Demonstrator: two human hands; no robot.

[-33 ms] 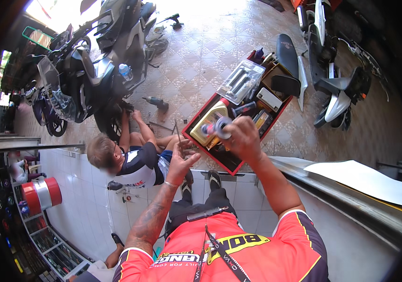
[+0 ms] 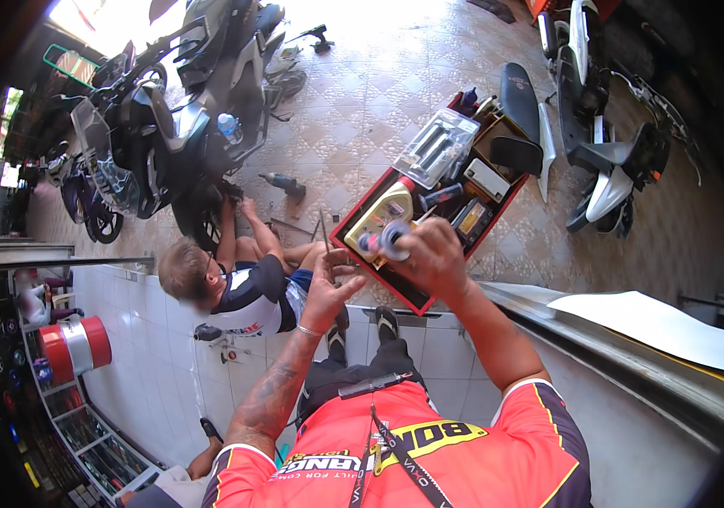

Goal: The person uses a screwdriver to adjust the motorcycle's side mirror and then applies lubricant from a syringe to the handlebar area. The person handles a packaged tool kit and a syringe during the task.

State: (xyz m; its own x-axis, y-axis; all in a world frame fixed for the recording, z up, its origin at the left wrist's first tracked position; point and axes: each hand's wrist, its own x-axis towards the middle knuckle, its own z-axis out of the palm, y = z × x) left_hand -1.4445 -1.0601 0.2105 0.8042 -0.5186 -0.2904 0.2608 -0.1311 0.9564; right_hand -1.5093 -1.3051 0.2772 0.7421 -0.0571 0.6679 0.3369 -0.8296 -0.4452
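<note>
My right hand (image 2: 434,254) grips a small round silvery part (image 2: 394,239), with reddish-blue detail beside it, above a red-edged toolbox (image 2: 476,250). In that box lie a yellow container (image 2: 387,208), a clear plastic case (image 2: 438,147), dark cylinders and other items. My left hand (image 2: 332,288) is half open left of the box, thumb apart and fingers loosely curved. A thin dark rod (image 2: 322,229) shows at its fingertips; whether they touch is unclear. A power tool (image 2: 286,184) lies on the tiles farther away.
A seated person (image 2: 239,296) works with both hands at a scooter's wheel (image 2: 205,227) on my left. Another scooter (image 2: 599,148) stands right; a seat (image 2: 516,97) is beside the box. A metal rail with white sheet (image 2: 649,322) is near right; a red drum (image 2: 57,347) left.
My right hand has moved very slightly down and left with the round part in it. Little else differs beyond a slight shift of the view.
</note>
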